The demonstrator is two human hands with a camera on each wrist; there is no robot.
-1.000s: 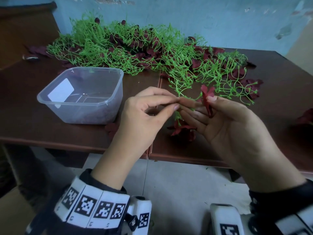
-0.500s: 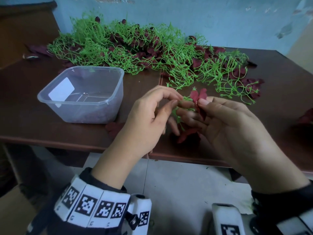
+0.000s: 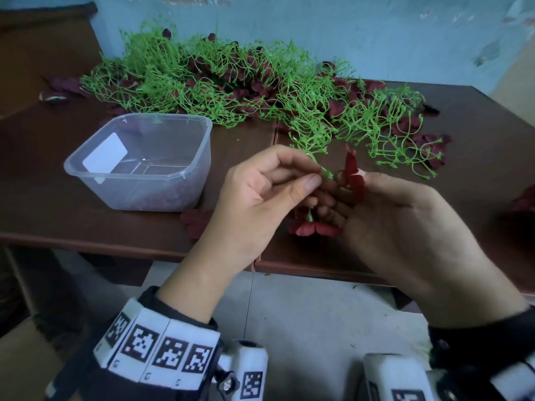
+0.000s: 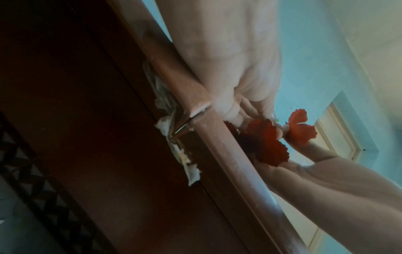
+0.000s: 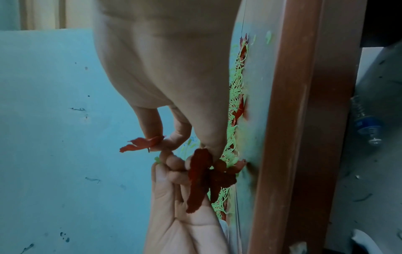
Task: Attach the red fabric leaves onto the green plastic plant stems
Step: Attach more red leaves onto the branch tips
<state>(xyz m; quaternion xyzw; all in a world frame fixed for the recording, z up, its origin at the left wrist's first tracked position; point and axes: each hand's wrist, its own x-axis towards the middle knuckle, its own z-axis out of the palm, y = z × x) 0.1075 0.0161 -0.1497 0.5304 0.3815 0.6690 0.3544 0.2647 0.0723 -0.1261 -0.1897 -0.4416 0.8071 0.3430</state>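
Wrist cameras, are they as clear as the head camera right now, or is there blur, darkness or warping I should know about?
Head view: evenly lit and mostly sharp, with wide-angle bending at the table edge. Left wrist view: dim and soft, the table's underside nearly black, the red leaf bright against the wall. Right wrist view: bluish cast, soft focus, the green stems washed pale, straight edges stretched.

stem tip [image 3: 326, 172] hidden between hands; lower leaf cluster [image 3: 314, 228] partly behind fingers

wall [image 3: 362, 27]: pale blue, scuffed paint
floor [image 3: 304, 319]: grey, flecked
table [image 3: 43, 204]: dark brown wood, two joined tops
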